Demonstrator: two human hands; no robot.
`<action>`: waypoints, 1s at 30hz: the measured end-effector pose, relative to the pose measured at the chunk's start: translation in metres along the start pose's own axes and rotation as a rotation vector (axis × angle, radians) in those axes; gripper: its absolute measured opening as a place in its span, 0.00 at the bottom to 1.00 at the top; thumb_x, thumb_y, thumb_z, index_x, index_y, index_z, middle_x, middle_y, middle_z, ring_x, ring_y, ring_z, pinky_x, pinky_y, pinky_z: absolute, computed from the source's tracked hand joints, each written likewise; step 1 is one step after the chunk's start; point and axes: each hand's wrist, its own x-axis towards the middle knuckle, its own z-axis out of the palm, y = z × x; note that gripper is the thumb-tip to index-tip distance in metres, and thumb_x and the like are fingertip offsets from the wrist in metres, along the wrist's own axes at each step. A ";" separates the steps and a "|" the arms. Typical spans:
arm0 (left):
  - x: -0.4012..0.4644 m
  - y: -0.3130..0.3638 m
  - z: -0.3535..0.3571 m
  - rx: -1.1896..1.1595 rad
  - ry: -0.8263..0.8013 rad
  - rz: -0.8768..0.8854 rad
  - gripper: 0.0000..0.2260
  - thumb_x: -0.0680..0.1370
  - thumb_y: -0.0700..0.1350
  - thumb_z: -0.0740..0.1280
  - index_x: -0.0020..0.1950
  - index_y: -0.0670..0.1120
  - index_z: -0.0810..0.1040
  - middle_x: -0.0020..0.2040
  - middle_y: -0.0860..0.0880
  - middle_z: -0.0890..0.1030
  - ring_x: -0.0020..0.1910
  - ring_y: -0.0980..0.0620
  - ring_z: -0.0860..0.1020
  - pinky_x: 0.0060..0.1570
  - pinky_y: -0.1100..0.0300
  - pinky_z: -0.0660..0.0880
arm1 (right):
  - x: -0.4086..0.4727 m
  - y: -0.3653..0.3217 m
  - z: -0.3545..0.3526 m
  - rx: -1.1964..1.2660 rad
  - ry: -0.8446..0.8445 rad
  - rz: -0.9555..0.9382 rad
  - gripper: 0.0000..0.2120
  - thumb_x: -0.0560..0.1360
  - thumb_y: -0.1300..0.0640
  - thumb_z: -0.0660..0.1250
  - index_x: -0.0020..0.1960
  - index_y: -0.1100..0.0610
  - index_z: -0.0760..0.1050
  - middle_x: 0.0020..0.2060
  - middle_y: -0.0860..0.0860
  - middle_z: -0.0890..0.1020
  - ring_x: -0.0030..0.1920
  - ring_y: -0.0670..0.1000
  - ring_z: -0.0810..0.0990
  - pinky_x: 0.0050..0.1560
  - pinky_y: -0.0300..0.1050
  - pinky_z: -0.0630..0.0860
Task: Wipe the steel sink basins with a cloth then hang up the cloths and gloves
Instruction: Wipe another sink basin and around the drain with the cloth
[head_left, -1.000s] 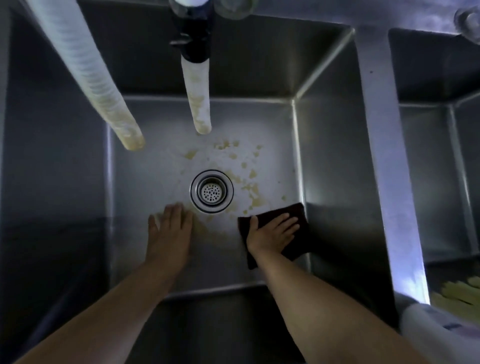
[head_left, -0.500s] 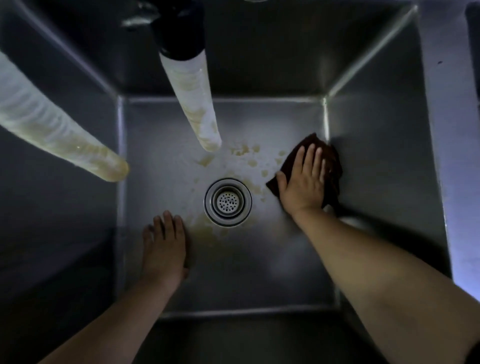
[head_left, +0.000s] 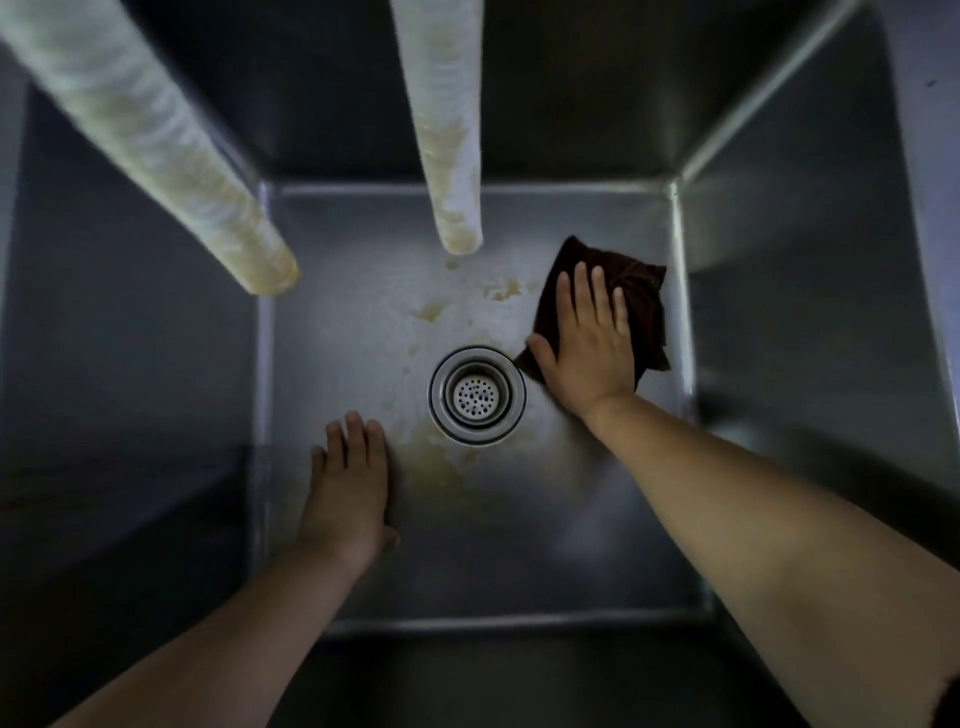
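Now the right hand (head_left: 584, 338), flat on the cloth (head_left: 644, 291), sweeps beyond the drain (head_left: 476, 396); left hand (head_left: 349, 483) braces flat; stains (head_left: 501, 289) remain.

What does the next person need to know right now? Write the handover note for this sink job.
Right hand: flat on the dark cloth, pressing it to the basin floor right of the drain.
Left hand: open, resting flat on the floor, left of the drain.
Two stained hoses hang over the basin.
Done: the floor by the near wall looks free of stains.
Left: yellowish stains beyond the drain and a smear just in front of it; any other basins; hanging up the cloths and gloves, which are out of view.
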 end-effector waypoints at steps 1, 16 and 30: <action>-0.001 -0.001 0.000 -0.009 0.014 0.004 0.59 0.64 0.60 0.74 0.74 0.37 0.35 0.76 0.36 0.39 0.75 0.36 0.43 0.73 0.46 0.50 | -0.016 -0.002 0.001 -0.010 -0.007 -0.009 0.37 0.76 0.40 0.53 0.77 0.60 0.50 0.76 0.59 0.53 0.77 0.58 0.48 0.75 0.54 0.41; -0.008 -0.018 0.014 -0.193 0.169 0.073 0.57 0.64 0.60 0.74 0.76 0.44 0.37 0.77 0.42 0.39 0.76 0.42 0.42 0.73 0.51 0.45 | -0.045 -0.001 0.003 -0.103 -0.076 -0.017 0.40 0.73 0.35 0.50 0.77 0.57 0.49 0.77 0.58 0.52 0.77 0.60 0.46 0.75 0.57 0.44; -0.005 -0.017 0.012 -0.215 0.146 0.069 0.57 0.66 0.57 0.74 0.75 0.43 0.34 0.77 0.42 0.37 0.75 0.40 0.39 0.73 0.49 0.43 | 0.068 -0.166 0.003 -0.050 0.013 0.032 0.37 0.77 0.39 0.50 0.77 0.60 0.47 0.76 0.61 0.50 0.76 0.64 0.45 0.74 0.61 0.43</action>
